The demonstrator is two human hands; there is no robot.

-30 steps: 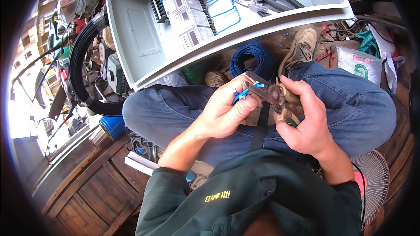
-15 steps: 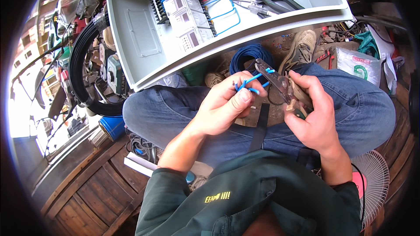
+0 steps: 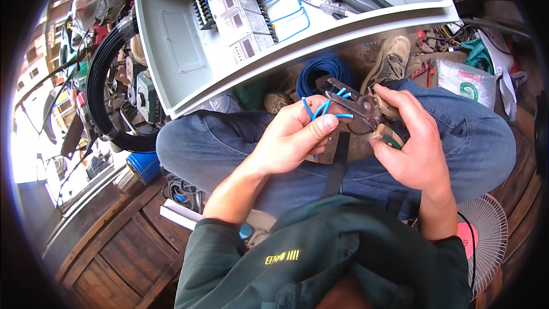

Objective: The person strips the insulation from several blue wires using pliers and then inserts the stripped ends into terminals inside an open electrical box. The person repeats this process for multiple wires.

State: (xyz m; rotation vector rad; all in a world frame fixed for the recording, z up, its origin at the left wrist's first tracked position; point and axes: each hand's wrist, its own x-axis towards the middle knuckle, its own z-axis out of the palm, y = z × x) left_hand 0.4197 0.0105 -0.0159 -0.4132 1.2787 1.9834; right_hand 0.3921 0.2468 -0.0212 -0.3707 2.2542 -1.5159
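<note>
Head view: blue wires (image 3: 341, 116) in left hand (image 3: 290, 140), pliers (image 3: 369, 106) in right hand (image 3: 416, 143), the two meeting between.
Left fingers pinched on wires, thumb on top; free ends splay upward and rightward, some toward pliers. Right fingers wrapped round pliers, whose long axis slants up-left from that palm, jaws parted, tips just beyond left thumb. One wire overlaps the jaws; whether gripped, cannot tell. Left hand nearer the wires.
</note>
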